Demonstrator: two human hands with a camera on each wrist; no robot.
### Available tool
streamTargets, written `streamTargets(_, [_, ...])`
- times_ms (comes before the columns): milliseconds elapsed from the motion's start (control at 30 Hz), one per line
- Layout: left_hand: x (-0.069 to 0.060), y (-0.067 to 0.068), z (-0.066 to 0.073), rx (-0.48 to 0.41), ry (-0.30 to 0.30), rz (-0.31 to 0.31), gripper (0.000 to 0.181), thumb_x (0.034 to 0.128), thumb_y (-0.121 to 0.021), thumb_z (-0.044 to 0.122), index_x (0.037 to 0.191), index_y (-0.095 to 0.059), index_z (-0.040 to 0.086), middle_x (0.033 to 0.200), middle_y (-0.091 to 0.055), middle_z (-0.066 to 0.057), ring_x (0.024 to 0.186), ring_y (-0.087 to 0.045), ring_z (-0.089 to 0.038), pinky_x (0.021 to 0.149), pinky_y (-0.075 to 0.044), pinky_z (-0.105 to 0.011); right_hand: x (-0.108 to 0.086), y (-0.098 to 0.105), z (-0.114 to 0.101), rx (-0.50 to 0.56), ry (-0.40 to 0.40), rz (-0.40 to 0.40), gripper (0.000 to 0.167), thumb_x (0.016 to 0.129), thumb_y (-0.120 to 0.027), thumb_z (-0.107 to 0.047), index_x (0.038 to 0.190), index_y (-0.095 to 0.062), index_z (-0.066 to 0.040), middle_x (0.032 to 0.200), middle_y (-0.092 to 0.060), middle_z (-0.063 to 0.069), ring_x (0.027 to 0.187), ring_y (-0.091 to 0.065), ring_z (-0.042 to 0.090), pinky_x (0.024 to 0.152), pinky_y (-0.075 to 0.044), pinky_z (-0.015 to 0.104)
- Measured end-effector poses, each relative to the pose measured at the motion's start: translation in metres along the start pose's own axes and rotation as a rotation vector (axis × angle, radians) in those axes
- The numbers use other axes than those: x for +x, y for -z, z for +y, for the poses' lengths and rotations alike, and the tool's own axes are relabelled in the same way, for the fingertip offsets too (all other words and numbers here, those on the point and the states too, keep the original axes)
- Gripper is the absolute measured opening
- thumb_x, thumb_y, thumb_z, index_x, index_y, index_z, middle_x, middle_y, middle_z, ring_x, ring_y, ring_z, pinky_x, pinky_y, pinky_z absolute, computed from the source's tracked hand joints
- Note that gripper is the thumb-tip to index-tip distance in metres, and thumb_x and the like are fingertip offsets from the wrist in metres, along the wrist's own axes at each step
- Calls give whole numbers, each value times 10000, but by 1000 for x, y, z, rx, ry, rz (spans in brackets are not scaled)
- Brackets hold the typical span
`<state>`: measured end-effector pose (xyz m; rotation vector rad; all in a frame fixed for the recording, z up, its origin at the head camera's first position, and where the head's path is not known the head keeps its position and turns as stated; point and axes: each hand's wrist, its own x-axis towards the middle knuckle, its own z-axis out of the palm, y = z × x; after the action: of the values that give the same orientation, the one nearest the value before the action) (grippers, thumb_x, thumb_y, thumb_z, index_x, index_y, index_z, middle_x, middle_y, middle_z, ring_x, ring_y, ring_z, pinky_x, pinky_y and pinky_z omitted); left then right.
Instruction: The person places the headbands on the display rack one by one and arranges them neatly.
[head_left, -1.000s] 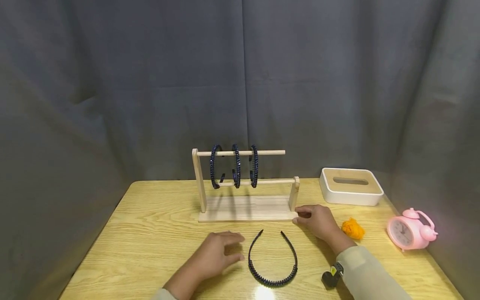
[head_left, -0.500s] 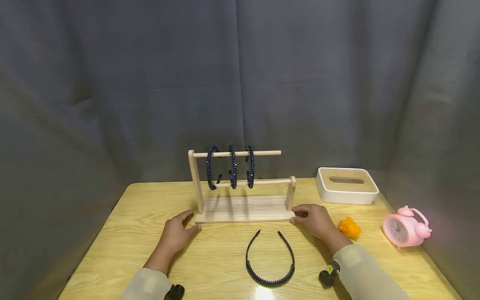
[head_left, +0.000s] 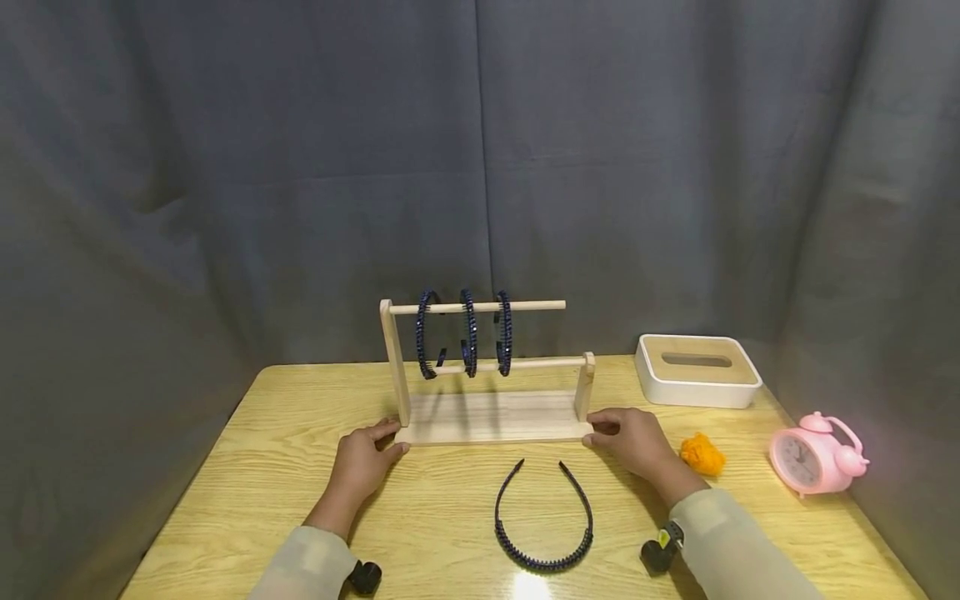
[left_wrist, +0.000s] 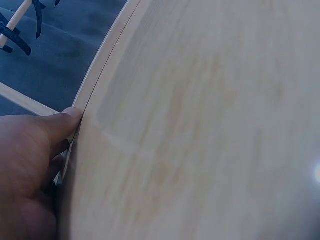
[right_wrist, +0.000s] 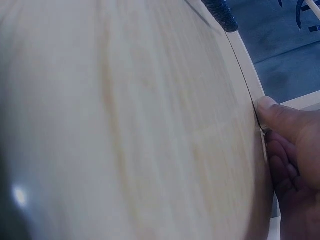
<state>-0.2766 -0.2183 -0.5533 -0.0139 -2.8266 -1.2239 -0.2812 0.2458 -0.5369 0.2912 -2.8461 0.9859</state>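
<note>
A wooden headband stand has two horizontal rods, with three dark blue toothed headbands hanging around them. My left hand holds the left end of the stand's base, thumb at the front corner. At the opposite end my right hand grips the base likewise. The left wrist view shows the left hand with its thumb on the base edge; the right wrist view shows the right hand the same way. Some fingertips are hidden behind the base. Another headband lies on the table in front, its ends pointing toward the stand.
At the back right stands a white tissue box with a wooden lid. An orange crumpled thing lies beside the right forearm. A pink alarm clock is near the table's right edge. Grey curtains surround the table.
My left hand has gone from beside the loose headband to the left end of the stand's base and taken hold there. The right hand stays at the right end.
</note>
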Motion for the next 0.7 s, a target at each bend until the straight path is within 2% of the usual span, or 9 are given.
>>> streamTargets(200, [1, 1, -2, -9, -12, -11, 440, 1011, -815, 254, 1432, -744, 146, 1594, -575, -183, 1497, -528, -451, 1204, -471, -644, 1, 1, 0, 4, 4, -3, 354, 936, -896, -259, 1230, -834, -71, 1127, -841, 84, 1077, -786, 299, 1008, -631, 531])
streamTargets(333, [0, 0, -2, -11, -19, -8, 436, 1012, -813, 241, 1429, -744, 134, 1591, -577, -181, 1489, -538, -447, 1199, -480, -633, 0, 4, 1, 11, 8, -38, 391, 962, -870, -292, 1281, -813, -72, 1161, -832, 87, 1097, -777, 296, 1010, -633, 528])
streamTargets(433, [0, -1, -2, -18, -13, -7, 437, 1010, -816, 241, 1427, -746, 133, 1591, -578, -177, 1490, -538, -443, 1202, -479, -627, -5, 9, -1, 32, 11, -65, 442, 989, -842, -312, 1331, -779, -40, 1194, -821, 108, 1112, -777, 295, 999, -644, 512])
streamTargets(533, [0, -2, -2, -20, -5, -9, 439, 1007, -821, 246, 1426, -747, 137, 1589, -579, -173, 1491, -536, -441, 1207, -473, -628, -15, 14, -10, 46, 10, -44, 434, 998, -835, -299, 1323, -772, -18, 1204, -815, 129, 1098, -780, 300, 972, -656, 500])
streamTargets(633, [0, 0, -1, -18, -7, -5, 438, 1005, -823, 247, 1421, -749, 134, 1584, -584, -170, 1486, -543, -439, 1206, -474, -627, -30, 20, -28, 25, 58, -27, 343, 990, -844, -265, 1247, -800, -42, 1187, -814, 104, 1065, -768, 275, 941, -661, 486])
streamTargets(700, [0, 1, -1, -12, -11, -1, 434, 1007, -821, 247, 1419, -751, 132, 1582, -586, -170, 1483, -548, -438, 1203, -479, -627, -41, 23, -43, 5, 149, -62, 268, 984, -850, -241, 1188, -820, -70, 1162, -815, 66, 1048, -757, 244, 924, -661, 469])
